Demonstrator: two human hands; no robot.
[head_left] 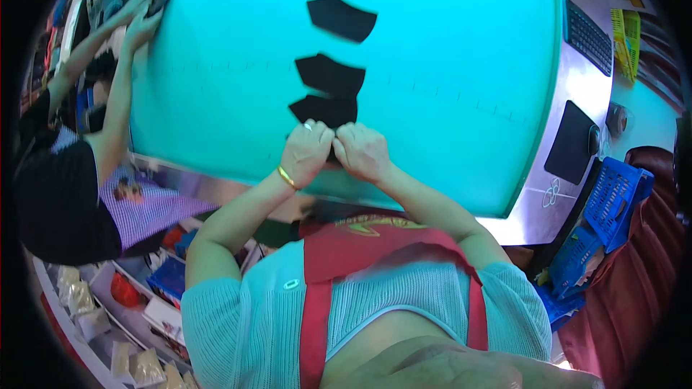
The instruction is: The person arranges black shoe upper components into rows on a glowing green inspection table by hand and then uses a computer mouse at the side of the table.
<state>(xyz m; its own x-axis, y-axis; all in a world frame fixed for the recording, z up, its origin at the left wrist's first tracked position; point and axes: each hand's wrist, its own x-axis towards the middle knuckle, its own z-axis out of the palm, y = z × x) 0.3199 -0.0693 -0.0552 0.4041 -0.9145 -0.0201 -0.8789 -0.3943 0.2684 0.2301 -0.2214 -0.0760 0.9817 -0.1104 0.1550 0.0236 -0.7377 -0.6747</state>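
My left hand (308, 153) and my right hand (365, 152) meet side by side at the near edge of the turquoise tabletop (447, 144). Both are closed, their fingers pinched on a small black flat piece (333, 157) that shows only in part between and below them. Its lower part is hidden by shadow. Just beyond my knuckles lies a black pointed flat piece (328, 110), its near edge close to my fingers. Similar black pieces run away from me in a column, among them one (330, 75) slightly overlapping or touching its neighbour and another (342, 19) farther off.
At the left a co-worker's hands (144, 25) hold a dark item at the table's edge. On the metal side ledge to the right are a keyboard (587, 36), a black pad (573, 142) and a mouse (594, 140). Blue baskets (613, 202) stand lower right; packets (79, 295) lie lower left.
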